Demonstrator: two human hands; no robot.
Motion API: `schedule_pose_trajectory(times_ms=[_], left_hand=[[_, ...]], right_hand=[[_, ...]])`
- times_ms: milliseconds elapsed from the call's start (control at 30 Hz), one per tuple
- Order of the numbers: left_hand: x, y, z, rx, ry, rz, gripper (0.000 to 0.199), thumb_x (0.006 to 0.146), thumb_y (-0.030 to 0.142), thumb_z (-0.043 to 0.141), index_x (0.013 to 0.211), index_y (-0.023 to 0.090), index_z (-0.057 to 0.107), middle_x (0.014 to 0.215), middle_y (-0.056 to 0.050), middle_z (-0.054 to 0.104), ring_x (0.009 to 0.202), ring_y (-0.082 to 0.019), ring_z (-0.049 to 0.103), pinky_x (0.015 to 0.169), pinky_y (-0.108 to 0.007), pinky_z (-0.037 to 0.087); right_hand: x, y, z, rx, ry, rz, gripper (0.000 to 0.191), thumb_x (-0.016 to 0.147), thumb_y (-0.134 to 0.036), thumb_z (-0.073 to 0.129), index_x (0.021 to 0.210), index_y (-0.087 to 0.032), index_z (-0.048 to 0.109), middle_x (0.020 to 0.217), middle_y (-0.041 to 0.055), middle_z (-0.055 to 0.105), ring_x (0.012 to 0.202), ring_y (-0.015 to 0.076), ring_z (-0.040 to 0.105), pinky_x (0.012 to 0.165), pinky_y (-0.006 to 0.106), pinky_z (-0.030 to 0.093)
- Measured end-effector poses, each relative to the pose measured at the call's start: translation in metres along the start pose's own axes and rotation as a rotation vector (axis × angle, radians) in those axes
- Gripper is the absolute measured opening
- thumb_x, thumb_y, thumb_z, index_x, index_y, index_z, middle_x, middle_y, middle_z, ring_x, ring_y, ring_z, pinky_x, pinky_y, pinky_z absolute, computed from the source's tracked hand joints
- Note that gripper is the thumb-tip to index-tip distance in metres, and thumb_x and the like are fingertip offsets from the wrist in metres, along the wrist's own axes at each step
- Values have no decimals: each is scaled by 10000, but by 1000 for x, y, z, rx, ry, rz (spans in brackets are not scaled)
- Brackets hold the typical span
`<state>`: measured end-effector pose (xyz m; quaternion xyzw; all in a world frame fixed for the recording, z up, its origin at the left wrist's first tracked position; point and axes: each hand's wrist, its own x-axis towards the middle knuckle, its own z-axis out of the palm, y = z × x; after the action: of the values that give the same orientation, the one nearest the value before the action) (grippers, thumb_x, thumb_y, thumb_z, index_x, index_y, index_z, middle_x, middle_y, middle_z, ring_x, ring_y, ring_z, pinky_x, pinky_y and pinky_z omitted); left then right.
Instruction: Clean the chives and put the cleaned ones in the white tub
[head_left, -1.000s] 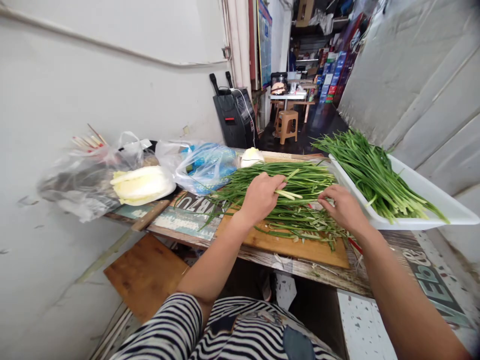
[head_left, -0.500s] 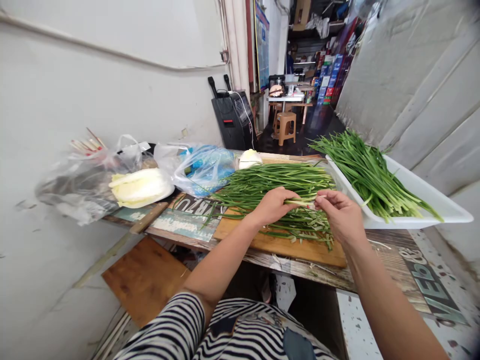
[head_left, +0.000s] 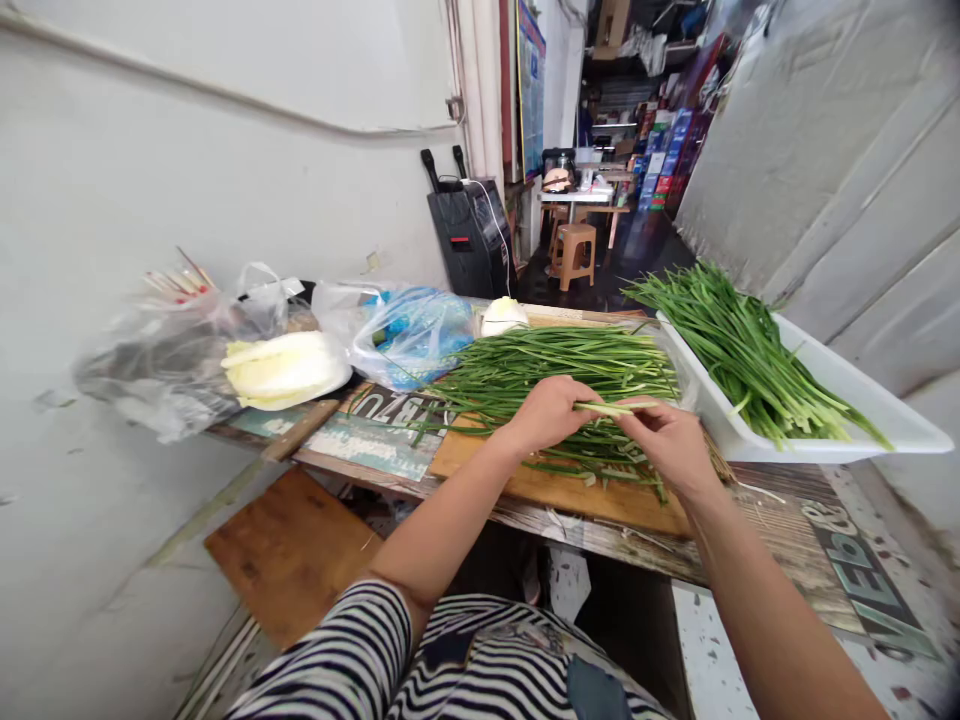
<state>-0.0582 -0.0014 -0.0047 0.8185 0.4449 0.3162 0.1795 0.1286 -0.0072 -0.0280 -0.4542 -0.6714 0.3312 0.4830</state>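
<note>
My left hand [head_left: 553,412] is closed around a few stalks of garlic chives [head_left: 609,408], their pale ends pointing right. My right hand [head_left: 667,440] pinches those same stalks near the pale ends. Beneath both hands a wide heap of garlic chives [head_left: 555,355] lies across a wooden cutting board [head_left: 600,503], with loose trimmed bits along its front. To the right, a white plastic tray [head_left: 892,425] holds a large pile of long garlic chives [head_left: 739,350], pale ends toward me.
Left of the board are a blue-and-clear plastic bag [head_left: 416,335], a halved napa cabbage [head_left: 289,370] and a clear bag of things [head_left: 165,370]. A knife handle [head_left: 300,430] juts over the table's front edge. Behind stand a black speaker [head_left: 472,235] and a brown stool [head_left: 574,255].
My right hand has moved slightly left and down along the stalks, its fingers now closer to my left hand. The view has shifted slightly.
</note>
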Motion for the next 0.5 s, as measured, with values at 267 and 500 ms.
schedule_pose_trajectory(times_ms=[267,500], left_hand=[[0,-1,1,168,-95,6,218,843,173,602,953,239,778,869,-13,761,808,-171,613,739,-255,434],[1,-7,-3,268,-97,-23,200,852,189,593,936,203,775,895,-45,757,873,-196,610,784,-281,449]], right_hand=[[-3,9,-8,-97,-48,-25,251,728,-421,652,765,-189,742,784,52,751,710,204,660,675,320,506],[-9,30,-34,-453,-62,-59,324,840,-439,541,834,-179,733,801,76,731,717,227,652,674,343,499]])
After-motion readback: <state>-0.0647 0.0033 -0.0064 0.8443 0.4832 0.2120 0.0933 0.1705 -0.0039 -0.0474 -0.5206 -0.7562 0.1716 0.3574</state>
